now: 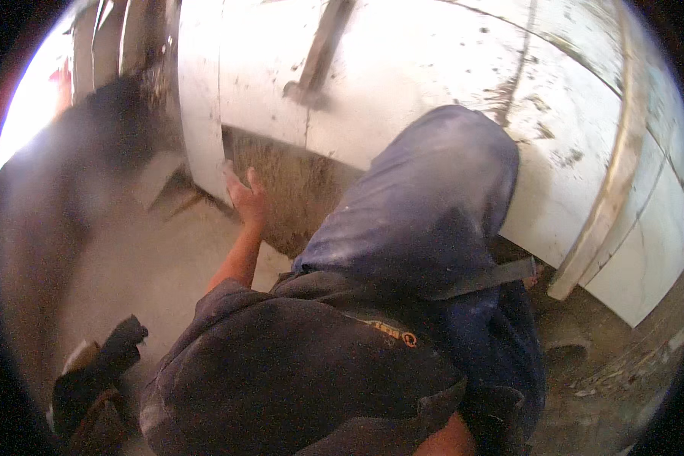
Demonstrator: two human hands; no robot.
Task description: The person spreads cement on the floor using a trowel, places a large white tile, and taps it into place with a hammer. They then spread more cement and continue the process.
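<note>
My left hand reaches forward with its fingers apart, beside a brown, rough bare patch among white tiles. Its fingertips are near the edge of a long white tile; whether they touch it I cannot tell. Nothing shows in this hand. Of my right arm only a piece of bare forearm appears at the lower edge, and the hand is out of the picture. My bent knee, in blue trousers, covers part of the tiles and the patch.
A long wooden batten lies across the tiles at right. Another bar with a wider end rests on them at the top. A narrow grey strip crosses by my leg. Dark crumpled material lies lower left; dirt specks mark the tiles.
</note>
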